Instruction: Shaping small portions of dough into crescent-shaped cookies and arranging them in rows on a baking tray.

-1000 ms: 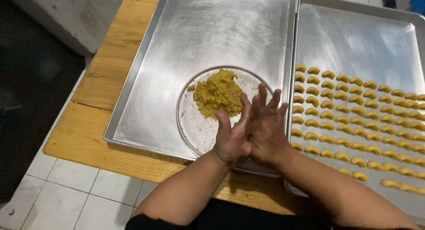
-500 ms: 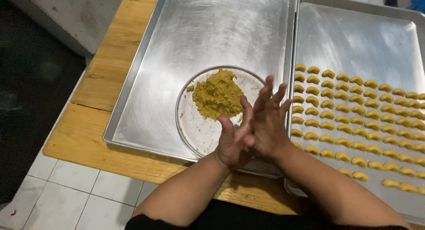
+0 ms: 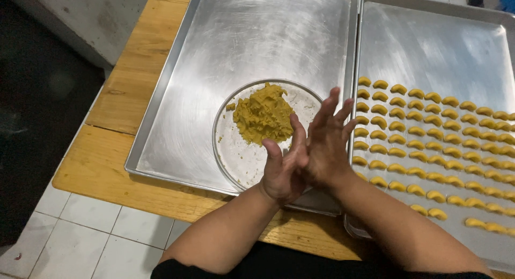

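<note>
Both palms are pressing flat against each other, left hand [image 3: 283,169] and right hand [image 3: 325,142] with fingers fanned out, and honestly I can't tell whether anything's sitting between them. They're hovering over the near edge of a round shallow metal plate [image 3: 238,155] that's carrying a lump of yellow-brown dough [image 3: 262,114]. The plate's sitting in a big empty-looking steel baking tray [image 3: 252,37] on a wooden table [image 3: 96,161]. Just to the right, a second steel tray [image 3: 440,48] is holding rows of small yellow crescent-shaped dough pieces [image 3: 429,134].

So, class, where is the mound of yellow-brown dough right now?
In the head view, the mound of yellow-brown dough sits on the round metal plate inside the left-hand steel tray, just beyond the pressed-together left hand and right hand.
</note>
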